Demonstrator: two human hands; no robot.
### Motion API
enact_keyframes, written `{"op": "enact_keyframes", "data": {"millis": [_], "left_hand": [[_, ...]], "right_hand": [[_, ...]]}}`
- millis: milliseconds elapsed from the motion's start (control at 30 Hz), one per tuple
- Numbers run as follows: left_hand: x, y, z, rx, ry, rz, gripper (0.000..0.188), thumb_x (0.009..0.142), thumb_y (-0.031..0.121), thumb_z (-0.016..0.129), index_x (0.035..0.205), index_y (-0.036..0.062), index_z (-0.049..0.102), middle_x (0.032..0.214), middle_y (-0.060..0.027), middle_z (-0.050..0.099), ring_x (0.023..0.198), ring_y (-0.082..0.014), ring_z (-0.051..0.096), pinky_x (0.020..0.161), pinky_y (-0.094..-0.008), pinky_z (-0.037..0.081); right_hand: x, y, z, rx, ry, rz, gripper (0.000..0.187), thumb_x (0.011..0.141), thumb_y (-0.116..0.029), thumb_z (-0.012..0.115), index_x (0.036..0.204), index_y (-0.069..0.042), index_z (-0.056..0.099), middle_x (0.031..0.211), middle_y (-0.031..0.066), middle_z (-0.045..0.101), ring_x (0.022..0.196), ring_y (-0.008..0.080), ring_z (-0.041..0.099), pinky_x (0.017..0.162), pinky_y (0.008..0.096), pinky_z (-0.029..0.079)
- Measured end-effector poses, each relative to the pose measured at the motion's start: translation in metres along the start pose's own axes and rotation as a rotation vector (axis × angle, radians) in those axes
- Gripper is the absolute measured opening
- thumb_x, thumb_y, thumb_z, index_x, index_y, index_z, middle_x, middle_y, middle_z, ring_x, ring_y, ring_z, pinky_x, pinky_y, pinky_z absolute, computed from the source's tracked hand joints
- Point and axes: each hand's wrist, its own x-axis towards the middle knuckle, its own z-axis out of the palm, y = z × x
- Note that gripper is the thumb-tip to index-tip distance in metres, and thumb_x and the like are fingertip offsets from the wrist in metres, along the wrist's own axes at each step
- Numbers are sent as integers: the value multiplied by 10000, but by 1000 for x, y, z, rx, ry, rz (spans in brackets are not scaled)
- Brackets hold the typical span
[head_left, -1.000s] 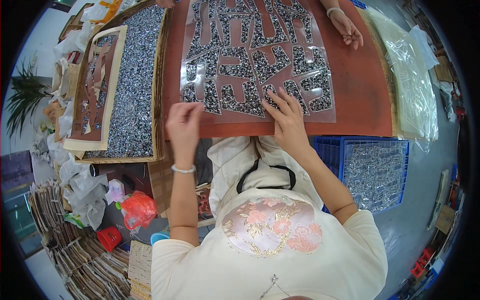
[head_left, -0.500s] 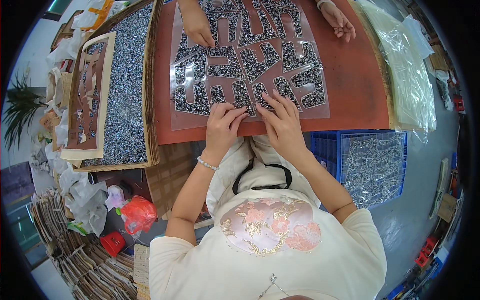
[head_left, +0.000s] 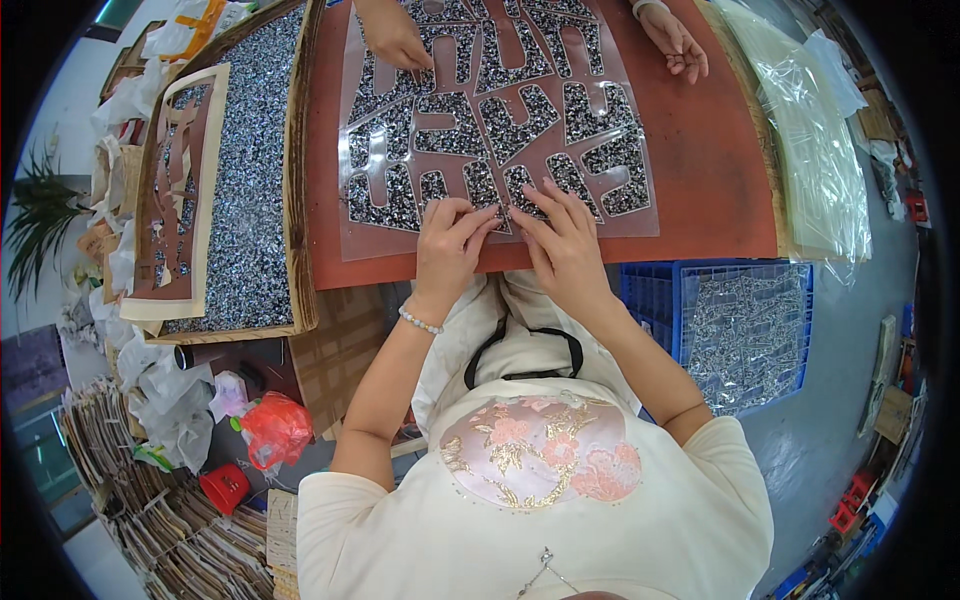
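Note:
A clear plastic sheet [head_left: 375,243] carries several black-and-silver glittery cut-out shapes [head_left: 520,115] and lies on a reddish-brown board. At its near edge my left hand [head_left: 447,245] has thumb and index pressed together by the lower tip of one shape; anything between them is too small to make out. Close beside it, my right hand [head_left: 568,245] rests with fingers stretched over the sheet, index tip near the left fingertips. Across the board, another person's hand [head_left: 398,42] touches the shapes with closed fingers. That person's other hand [head_left: 678,48] lies loosely on the board's right.
At left stands a wooden tray [head_left: 297,190] of loose glitter pieces, with a cut template [head_left: 200,240] in it. Clear plastic sheets [head_left: 800,130] are stacked at right. Below them, a blue crate [head_left: 650,300] holds a glittery sheet. A red plastic bag [head_left: 275,430] sits lower left.
The other person's hand at the far left has shifted slightly, farther up the sheet. My left fingertips have moved a touch right and up; my right hand stays nearly in place.

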Motion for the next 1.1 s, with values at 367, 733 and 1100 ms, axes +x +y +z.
{"op": "enact_keyframes", "data": {"millis": [367, 733, 1100], "left_hand": [[2, -9, -21, -141, 159, -338, 115, 865, 75, 692, 966, 48, 740, 821, -72, 594, 722, -188, 557, 638, -308, 455], [0, -5, -14, 52, 79, -137, 160, 792, 45, 742, 952, 57, 744, 814, -65, 564, 779, -212, 552, 680, -327, 466], [-7, -1, -23, 191, -8, -6, 380, 848, 2, 623, 1220, 75, 648, 926, -93, 560, 869, -272, 527, 780, -386, 453]], "right_hand": [[11, -8, 14, -173, -145, -117, 532, 709, -1, 610, 1240, -30, 606, 1396, 113, 489, 1373, 319, 352, 1149, 491, 233], [26, 2, 17, -57, -186, -129, 471, 708, 24, 581, 1162, -57, 675, 1408, 98, 495, 1380, 322, 342, 1153, 492, 220], [28, -9, 24, -36, -116, -155, 500, 695, 62, 567, 1180, -28, 649, 1397, 93, 507, 1363, 322, 364, 1150, 483, 231]]}}
